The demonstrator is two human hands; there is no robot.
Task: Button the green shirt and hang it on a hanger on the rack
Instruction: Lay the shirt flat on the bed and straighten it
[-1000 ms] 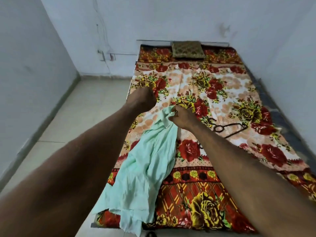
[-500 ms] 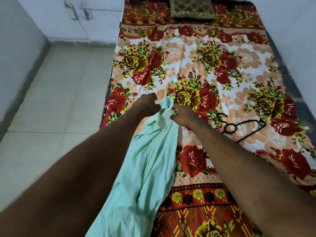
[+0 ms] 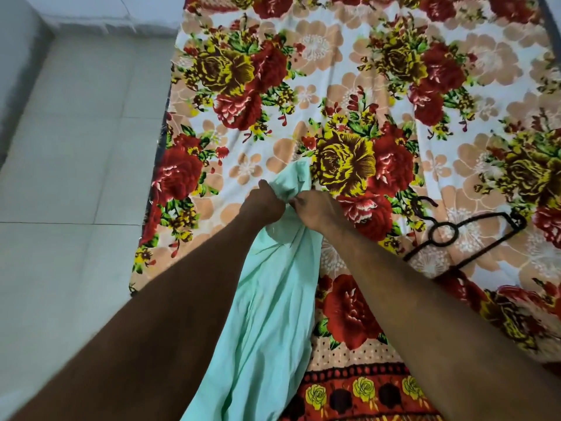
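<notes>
The pale green shirt (image 3: pixel 267 314) lies bunched in a long strip on the flowered bedspread (image 3: pixel 349 71), its lower end running off the frame's bottom. My left hand (image 3: pixel 264 205) grips the shirt's top end from the left. My right hand (image 3: pixel 315 211) pinches the same bunched cloth from the right, close to the left hand. A flap of collar or placket sticks up above both hands. A black hanger (image 3: pixel 464 235) lies flat on the bedspread to the right of my right arm. No buttons are visible.
The bed's left edge (image 3: pixel 154 183) borders a pale tiled floor (image 3: pixel 76 177). A white wall base (image 3: pixel 106 19) runs along the top left. No rack is in view.
The camera has tilted down and closer, so the pillow and far wall left the view. My two hands have drawn together on the shirt's top end, bunching it more tightly.
</notes>
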